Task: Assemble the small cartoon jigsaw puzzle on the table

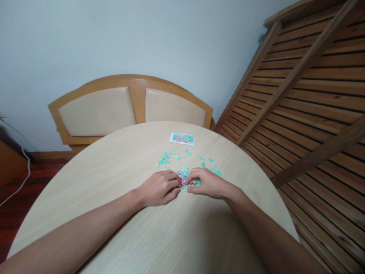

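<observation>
Had puzzle point(184, 171) partly joined on worktop point(119, 167).
Rested curled left hand point(160, 187), bent right hand point(210, 182) at its two sides; could not tell their grip; had loose pieces point(164, 160) unjoined beyond.

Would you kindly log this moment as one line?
left hand: at joined puzzle, left side; right hand: over its right side; loose pieces: scattered beyond hands; printed sheet: farther back on table

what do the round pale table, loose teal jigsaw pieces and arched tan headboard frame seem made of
Round pale table: likely matte wood veneer or laminate, from its fine grain.
Loose teal jigsaw pieces: probably printed card, looking thin and flat; finish too small to tell.
Arched tan headboard frame: seemingly varnished wood, given its slight sheen.
</observation>
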`<state>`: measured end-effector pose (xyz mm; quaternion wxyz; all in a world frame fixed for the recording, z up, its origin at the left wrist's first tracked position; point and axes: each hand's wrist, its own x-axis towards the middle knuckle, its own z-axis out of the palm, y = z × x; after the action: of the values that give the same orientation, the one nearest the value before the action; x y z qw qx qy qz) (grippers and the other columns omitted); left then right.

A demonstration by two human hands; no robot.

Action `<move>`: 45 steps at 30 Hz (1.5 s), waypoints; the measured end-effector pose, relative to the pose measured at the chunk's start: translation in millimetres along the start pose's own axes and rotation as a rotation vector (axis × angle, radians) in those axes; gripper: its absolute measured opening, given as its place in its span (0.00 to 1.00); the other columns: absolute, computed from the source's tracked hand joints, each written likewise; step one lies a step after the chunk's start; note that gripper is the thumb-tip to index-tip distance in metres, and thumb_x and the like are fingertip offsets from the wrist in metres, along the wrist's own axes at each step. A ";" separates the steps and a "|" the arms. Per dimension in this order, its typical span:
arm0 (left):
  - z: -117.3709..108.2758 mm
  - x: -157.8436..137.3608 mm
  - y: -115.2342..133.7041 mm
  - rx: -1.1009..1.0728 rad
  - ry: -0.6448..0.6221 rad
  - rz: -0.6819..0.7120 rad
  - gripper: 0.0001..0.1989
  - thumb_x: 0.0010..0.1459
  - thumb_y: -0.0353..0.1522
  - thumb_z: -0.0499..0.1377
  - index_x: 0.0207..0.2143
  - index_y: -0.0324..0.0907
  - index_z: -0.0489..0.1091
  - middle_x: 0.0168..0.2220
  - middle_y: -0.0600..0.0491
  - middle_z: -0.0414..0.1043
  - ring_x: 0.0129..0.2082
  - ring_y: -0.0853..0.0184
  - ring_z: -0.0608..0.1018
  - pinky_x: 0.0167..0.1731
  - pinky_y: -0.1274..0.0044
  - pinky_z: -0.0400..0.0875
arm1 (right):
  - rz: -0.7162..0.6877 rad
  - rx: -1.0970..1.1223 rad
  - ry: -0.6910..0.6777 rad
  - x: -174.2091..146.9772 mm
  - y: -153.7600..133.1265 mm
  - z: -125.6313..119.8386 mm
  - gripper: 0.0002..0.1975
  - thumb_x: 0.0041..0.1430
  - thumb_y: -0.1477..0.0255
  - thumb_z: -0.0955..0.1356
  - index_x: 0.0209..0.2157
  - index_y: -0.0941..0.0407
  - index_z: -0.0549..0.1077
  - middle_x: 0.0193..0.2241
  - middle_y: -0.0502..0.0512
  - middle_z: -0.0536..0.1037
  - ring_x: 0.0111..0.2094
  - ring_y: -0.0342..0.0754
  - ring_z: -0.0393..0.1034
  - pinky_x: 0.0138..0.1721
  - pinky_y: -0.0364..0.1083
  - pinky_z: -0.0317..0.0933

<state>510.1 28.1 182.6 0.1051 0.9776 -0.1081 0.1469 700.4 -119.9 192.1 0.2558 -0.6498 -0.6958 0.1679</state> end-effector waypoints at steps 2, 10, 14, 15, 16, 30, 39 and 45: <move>-0.1 0.4 -0.1 -0.001 0.002 -0.001 0.10 0.66 0.32 0.51 0.43 0.42 0.71 0.42 0.49 0.75 0.44 0.62 0.76 0.48 0.71 0.71 | -0.004 0.010 0.002 0.1 -0.2 -0.4 0.08 0.53 0.71 0.74 0.37 0.54 0.81 0.35 0.52 0.80 0.38 0.48 0.73 0.41 0.44 0.61; 0.2 0.0 -0.3 -0.014 -0.004 0.002 0.10 0.65 0.31 0.51 0.44 0.43 0.71 0.43 0.49 0.74 0.45 0.62 0.76 0.49 0.71 0.71 | -0.036 0.000 0.009 1.4 -1.5 0.2 0.03 0.57 0.71 0.73 0.34 0.54 0.81 0.32 0.52 0.81 0.37 0.48 0.73 0.41 0.45 0.61; 0.4 -0.2 -0.6 -0.017 -0.008 -0.004 0.09 0.65 0.31 0.52 0.42 0.42 0.71 0.43 0.48 0.74 0.45 0.62 0.76 0.49 0.71 0.71 | -0.065 -0.036 0.024 2.0 -1.9 0.8 0.03 0.57 0.70 0.73 0.33 0.54 0.81 0.32 0.52 0.81 0.37 0.48 0.73 0.41 0.45 0.61; 0.3 -0.2 -0.6 -0.018 -0.007 -0.004 0.09 0.65 0.31 0.52 0.42 0.42 0.71 0.43 0.48 0.74 0.45 0.62 0.76 0.49 0.71 0.71 | -0.067 -0.042 0.026 2.0 -2.1 0.7 0.03 0.57 0.69 0.73 0.32 0.54 0.80 0.31 0.52 0.81 0.37 0.48 0.73 0.41 0.45 0.60; 0.2 -0.2 -0.5 -0.019 -0.006 -0.004 0.09 0.65 0.31 0.52 0.41 0.42 0.71 0.43 0.48 0.74 0.45 0.62 0.76 0.48 0.71 0.71 | -0.068 -0.048 0.025 1.9 -2.3 0.6 0.04 0.57 0.69 0.73 0.32 0.54 0.80 0.31 0.52 0.81 0.36 0.48 0.73 0.41 0.45 0.60; 7.0 -5.1 -29.9 0.071 0.318 -0.483 0.09 0.62 0.31 0.54 0.43 0.41 0.69 0.47 0.45 0.73 0.47 0.57 0.74 0.49 0.62 0.71 | 0.024 -0.131 0.134 1.6 4.3 -8.3 0.07 0.62 0.69 0.69 0.37 0.54 0.81 0.33 0.55 0.81 0.37 0.49 0.72 0.42 0.47 0.60; 14.2 -9.3 -46.3 0.080 0.291 -0.522 0.09 0.60 0.30 0.56 0.42 0.42 0.73 0.46 0.47 0.73 0.47 0.57 0.74 0.49 0.62 0.71 | 0.218 -0.245 0.353 -6.4 34.9 -25.2 0.10 0.63 0.71 0.66 0.40 0.56 0.79 0.38 0.58 0.81 0.39 0.51 0.73 0.42 0.48 0.63; 10.8 -8.0 -39.4 0.074 0.261 -0.489 0.10 0.61 0.29 0.55 0.39 0.42 0.76 0.48 0.46 0.73 0.48 0.55 0.73 0.49 0.60 0.71 | 0.310 -0.237 0.448 -13.6 48.7 -33.8 0.12 0.61 0.71 0.65 0.41 0.57 0.79 0.39 0.58 0.81 0.38 0.51 0.74 0.41 0.48 0.64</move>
<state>515.0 64.6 163.2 0.1145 0.9506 0.1507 0.2458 759.9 -131.9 190.2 0.2969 -0.7945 -0.5292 -0.0251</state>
